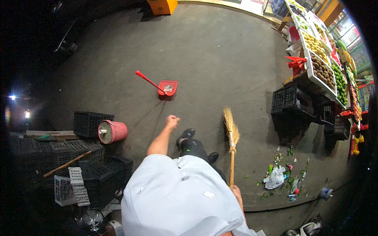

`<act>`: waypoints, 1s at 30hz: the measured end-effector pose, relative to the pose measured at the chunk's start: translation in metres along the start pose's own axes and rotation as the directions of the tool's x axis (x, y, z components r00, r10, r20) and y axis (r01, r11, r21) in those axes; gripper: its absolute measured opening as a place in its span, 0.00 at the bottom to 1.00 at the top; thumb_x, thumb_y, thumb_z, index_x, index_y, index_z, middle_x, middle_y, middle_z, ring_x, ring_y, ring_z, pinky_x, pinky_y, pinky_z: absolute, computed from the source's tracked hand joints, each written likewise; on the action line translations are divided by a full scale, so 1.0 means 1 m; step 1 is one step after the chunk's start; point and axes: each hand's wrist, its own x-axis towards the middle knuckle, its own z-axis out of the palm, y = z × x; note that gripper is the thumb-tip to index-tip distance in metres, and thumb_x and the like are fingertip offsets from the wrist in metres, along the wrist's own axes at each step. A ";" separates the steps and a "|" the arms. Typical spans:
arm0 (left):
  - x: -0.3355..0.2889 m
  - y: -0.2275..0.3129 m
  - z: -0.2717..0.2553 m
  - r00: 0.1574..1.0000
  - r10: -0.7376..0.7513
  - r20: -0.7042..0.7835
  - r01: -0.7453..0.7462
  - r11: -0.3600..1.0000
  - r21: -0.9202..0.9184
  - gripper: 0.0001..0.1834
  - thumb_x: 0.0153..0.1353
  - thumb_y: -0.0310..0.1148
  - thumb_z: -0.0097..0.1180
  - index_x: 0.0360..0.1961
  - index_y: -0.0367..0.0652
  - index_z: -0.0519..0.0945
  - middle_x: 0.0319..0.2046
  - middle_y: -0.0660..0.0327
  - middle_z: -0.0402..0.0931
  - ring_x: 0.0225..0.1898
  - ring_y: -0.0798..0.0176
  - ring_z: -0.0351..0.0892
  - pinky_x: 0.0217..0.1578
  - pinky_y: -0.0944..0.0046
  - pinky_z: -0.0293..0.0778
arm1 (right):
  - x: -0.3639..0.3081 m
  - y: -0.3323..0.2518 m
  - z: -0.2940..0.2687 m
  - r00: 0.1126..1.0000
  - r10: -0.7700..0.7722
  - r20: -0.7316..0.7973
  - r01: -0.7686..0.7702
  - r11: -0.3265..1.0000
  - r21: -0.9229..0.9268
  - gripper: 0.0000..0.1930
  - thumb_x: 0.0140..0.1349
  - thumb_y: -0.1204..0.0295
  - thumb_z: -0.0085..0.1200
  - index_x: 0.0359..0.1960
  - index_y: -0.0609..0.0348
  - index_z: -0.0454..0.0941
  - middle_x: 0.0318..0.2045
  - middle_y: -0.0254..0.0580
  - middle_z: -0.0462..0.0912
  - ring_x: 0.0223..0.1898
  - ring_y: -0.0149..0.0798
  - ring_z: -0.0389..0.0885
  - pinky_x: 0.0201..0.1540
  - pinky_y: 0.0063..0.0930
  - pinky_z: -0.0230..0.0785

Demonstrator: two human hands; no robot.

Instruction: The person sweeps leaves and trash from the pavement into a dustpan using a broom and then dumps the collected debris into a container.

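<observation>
My right hand (pixel 236 192) grips the wooden handle of a straw broom (pixel 232 137), whose bristles point away from me toward the floor. My left hand (pixel 172 121) is held out in front with its fingers curled in, and nothing shows in it. Beyond that hand, a red long-handled dustpan (pixel 170 84) stands on the floor, its handle slanting up to the left. A pale scrap lies in its pan. To the right of the broom is a pile of litter (pixel 289 179): leafy scraps, a white plastic bag (pixel 275 177) and small coloured bits.
Fruit stands with white trays (pixel 323 72) line the right side, with black crates (pixel 289 98) beneath. At left, a pink bucket (pixel 117 131) lies tipped beside more black crates (pixel 87 122) and a wooden stick (pixel 67 163). An orange box (pixel 163 6) sits at the far edge.
</observation>
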 end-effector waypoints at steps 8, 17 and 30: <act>0.113 0.099 -0.160 0.972 -0.137 -0.193 0.029 0.880 -0.474 0.50 0.54 0.29 0.70 0.71 0.38 0.49 0.55 0.41 0.70 0.48 0.41 0.79 0.44 0.43 0.80 | 0.038 0.039 0.056 0.998 0.070 -0.008 -0.069 0.996 0.051 0.09 0.56 0.79 0.61 0.37 0.61 0.74 0.19 0.40 0.77 0.14 0.35 0.75 0.14 0.34 0.68; 0.252 0.174 -0.180 0.924 -0.129 -0.360 -0.050 0.892 -0.450 0.43 0.44 0.40 0.79 0.58 0.60 0.63 0.51 0.61 0.70 0.41 0.56 0.72 0.39 0.51 0.78 | 0.005 -0.004 0.162 0.988 0.153 -0.033 -0.133 0.932 0.338 0.11 0.56 0.78 0.63 0.33 0.58 0.69 0.16 0.35 0.72 0.14 0.29 0.71 0.13 0.28 0.67; 0.271 0.186 -0.097 0.956 0.130 -0.263 -0.196 0.950 -0.241 0.18 0.59 0.42 0.68 0.44 0.47 0.76 0.25 0.61 0.75 0.24 0.62 0.72 0.23 0.62 0.75 | -0.037 0.077 0.225 0.992 0.124 -0.006 -0.086 0.720 0.689 0.10 0.60 0.74 0.61 0.30 0.57 0.69 0.15 0.33 0.71 0.15 0.28 0.70 0.15 0.29 0.66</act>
